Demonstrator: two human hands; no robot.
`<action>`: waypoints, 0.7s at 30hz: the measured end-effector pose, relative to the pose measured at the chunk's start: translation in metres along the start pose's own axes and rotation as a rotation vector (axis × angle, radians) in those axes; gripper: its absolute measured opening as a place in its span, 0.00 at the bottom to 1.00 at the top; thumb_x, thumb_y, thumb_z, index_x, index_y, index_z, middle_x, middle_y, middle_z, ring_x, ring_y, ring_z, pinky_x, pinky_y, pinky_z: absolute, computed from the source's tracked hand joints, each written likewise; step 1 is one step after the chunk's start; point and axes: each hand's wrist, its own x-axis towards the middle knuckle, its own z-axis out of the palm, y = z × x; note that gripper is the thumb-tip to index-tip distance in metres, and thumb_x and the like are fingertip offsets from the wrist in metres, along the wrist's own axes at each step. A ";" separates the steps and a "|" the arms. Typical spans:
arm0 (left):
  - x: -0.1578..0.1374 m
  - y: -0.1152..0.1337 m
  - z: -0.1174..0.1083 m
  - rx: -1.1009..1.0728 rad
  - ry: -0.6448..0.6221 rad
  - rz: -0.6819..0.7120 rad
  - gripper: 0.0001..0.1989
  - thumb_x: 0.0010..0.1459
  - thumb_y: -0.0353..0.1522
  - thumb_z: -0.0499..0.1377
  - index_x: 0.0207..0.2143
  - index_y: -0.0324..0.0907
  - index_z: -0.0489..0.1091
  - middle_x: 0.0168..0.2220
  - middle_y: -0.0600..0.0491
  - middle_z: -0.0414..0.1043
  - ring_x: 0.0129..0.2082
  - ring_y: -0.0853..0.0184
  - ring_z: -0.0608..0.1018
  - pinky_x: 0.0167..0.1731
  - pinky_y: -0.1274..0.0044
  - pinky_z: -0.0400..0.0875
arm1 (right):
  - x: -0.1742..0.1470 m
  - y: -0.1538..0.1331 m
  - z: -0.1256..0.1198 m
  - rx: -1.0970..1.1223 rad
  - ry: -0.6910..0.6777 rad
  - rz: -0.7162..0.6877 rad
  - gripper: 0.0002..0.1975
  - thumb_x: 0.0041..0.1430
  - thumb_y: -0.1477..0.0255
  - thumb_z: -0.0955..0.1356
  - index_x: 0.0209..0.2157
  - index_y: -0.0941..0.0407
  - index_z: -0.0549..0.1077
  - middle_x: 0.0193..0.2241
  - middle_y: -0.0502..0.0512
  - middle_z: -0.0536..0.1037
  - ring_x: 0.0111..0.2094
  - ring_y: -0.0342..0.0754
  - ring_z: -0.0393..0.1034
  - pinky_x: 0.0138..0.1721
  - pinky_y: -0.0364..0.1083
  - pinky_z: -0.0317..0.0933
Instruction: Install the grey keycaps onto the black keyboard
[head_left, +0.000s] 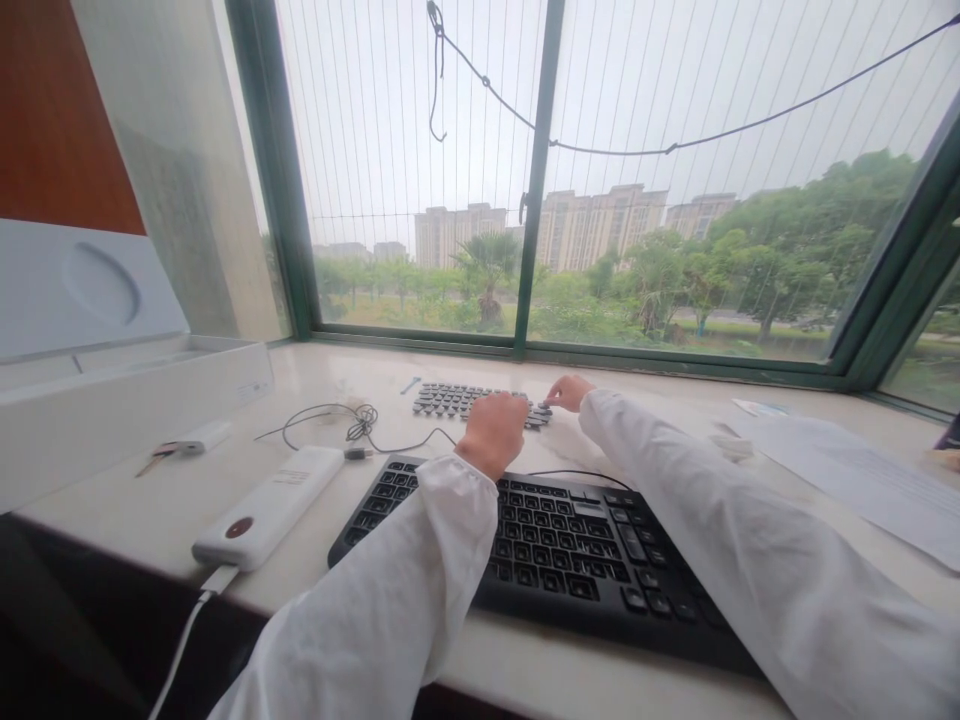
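A black keyboard (536,540) lies on the white sill in front of me. Its main block shows bare key sockets, while keys on its right side carry their caps. Behind it, loose dark keycaps (450,400) are laid out in rows. My left hand (495,432) is curled over the near side of these rows; its fingertips are hidden behind the hand. At the right end of the rows, my right hand (570,392) has thumb and fingers pinched on a small dark keycap (546,405). White sleeves cover both arms, and they hide parts of the keyboard.
To the left lie a white power bank (274,510) with a cable, a coiled black cable (362,422) and a key (157,455). An open white box (135,400) stands beyond. Paper sheets (847,480) lie right. A small blue piece (410,385) rests near the window.
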 end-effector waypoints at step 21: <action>0.000 0.001 -0.002 -0.030 0.031 0.006 0.13 0.54 0.24 0.54 0.38 0.40 0.76 0.35 0.43 0.77 0.40 0.56 0.79 0.40 0.69 0.73 | -0.011 0.001 -0.016 0.168 0.068 0.100 0.17 0.58 0.62 0.68 0.40 0.60 0.80 0.31 0.58 0.80 0.35 0.47 0.72 0.35 0.43 0.63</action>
